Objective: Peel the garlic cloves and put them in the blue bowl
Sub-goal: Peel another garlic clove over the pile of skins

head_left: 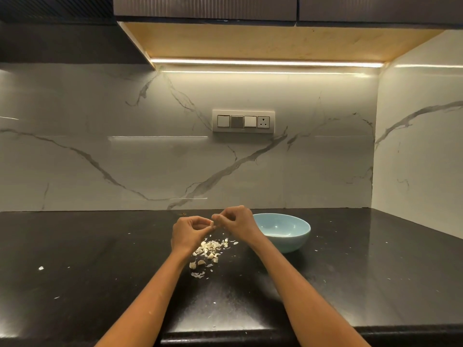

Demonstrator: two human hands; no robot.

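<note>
Held above the black desk (pixel 100 246), fingertips meeting: left hand (pixel 188 232) and right hand (pixel 238 221), both curled, pinching a garlic clove (pixel 215 223) too small and hidden to tell its long axis. Lay below: garlic pile (pixel 209 249). Stood upright just right: blue bowl (pixel 285 232).

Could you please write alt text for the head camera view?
Two bare hands, left hand and right hand, pinch a small garlic clove above a pile of papery white peels on a black stone counter, beside a light blue ceramic bowl.

Black counter (pixel 100 246): bowl (pixel 288 242), garlic peels (pixel 209 249)
</note>
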